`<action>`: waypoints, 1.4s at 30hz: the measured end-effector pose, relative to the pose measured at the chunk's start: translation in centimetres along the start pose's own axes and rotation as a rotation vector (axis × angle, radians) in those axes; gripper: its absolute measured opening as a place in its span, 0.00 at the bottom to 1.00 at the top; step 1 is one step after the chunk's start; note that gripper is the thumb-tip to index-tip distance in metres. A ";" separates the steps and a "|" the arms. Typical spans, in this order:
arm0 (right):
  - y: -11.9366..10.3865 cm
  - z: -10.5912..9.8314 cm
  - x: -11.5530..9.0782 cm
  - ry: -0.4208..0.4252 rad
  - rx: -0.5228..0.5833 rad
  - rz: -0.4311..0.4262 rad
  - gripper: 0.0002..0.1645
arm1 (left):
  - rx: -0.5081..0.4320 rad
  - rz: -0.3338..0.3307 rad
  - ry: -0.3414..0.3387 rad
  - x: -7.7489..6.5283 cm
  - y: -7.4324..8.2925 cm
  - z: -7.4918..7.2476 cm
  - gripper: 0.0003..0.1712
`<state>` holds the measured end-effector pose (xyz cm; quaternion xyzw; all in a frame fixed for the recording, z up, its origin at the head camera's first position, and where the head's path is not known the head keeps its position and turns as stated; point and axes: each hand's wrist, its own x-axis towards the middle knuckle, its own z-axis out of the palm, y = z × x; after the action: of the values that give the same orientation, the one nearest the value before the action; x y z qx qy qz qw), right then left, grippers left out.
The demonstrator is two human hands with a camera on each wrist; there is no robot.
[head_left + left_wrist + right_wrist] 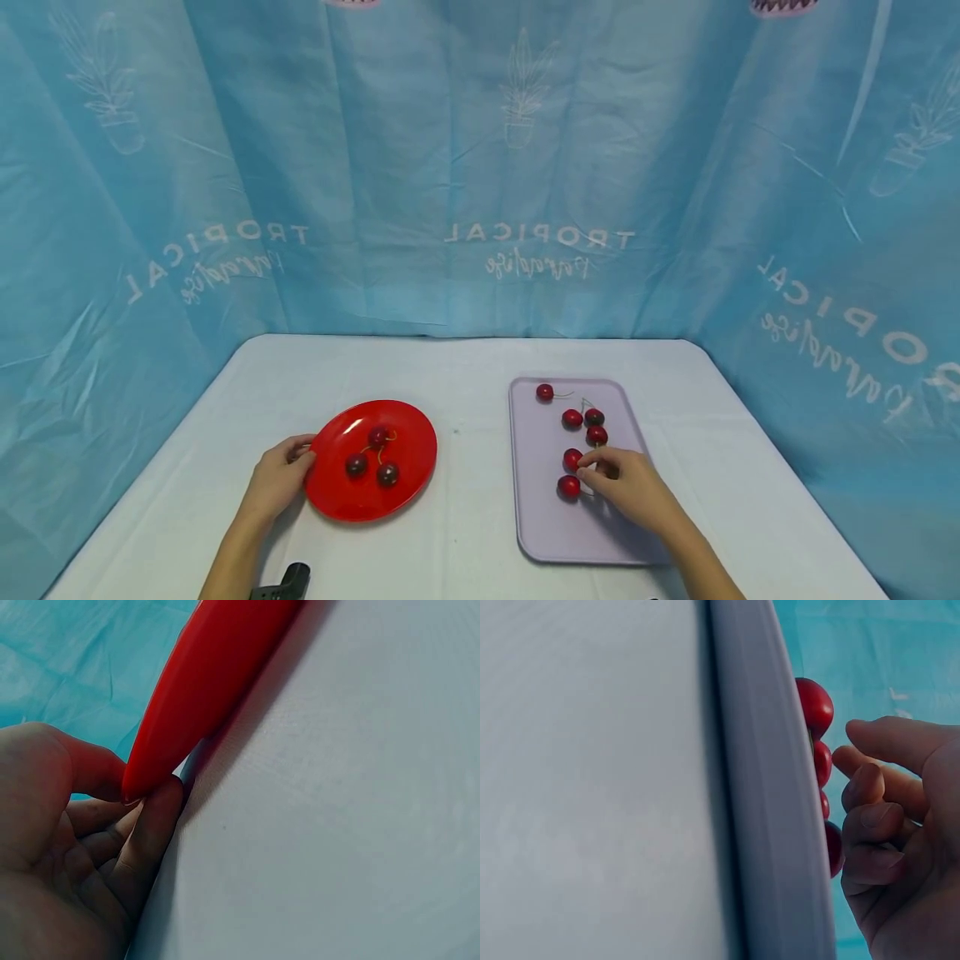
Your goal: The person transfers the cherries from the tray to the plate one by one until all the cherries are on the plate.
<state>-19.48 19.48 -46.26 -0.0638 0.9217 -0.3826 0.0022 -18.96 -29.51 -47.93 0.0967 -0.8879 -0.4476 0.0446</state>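
Observation:
On the left in the head view, my left hand (272,481) holds the rim of a round red plate (348,498). The left wrist view shows the thumb over the plate's edge (187,690) and fingers under it. Three dark red cherries with stems, among them one cherry (387,474) nearest me, lie on the plate. My right hand (626,483) is over a pale purple tray (540,529), fingertips close beside a red cherry (572,460). Its thumb and index finger (841,757) are apart with nothing between them. Several cherries lie in the tray, one partly hidden behind that hand.
Both plate and tray stand on a white table (472,517), with a strip of tabletop between them. A blue printed curtain (480,167) hangs behind and at both sides. Near my left forearm is a black strap piece (288,583).

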 end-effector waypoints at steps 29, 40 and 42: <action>1.1 -0.5 -0.5 -0.055 -0.053 0.016 0.15 | 0.000 -0.004 -0.012 0.5 0.2 -0.4 0.25; 1.8 -0.3 -0.9 -0.065 -0.088 -0.062 0.05 | 0.003 -0.006 -0.013 0.3 0.0 -0.1 0.26; 1.9 -0.2 -0.9 -0.064 -0.097 -0.066 0.04 | -0.001 -0.010 -0.019 0.3 0.1 -0.1 0.25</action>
<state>-18.80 21.05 -47.48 -0.1062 0.9360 -0.3352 0.0158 -19.22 -29.62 -47.78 0.0968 -0.8875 -0.4492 0.0342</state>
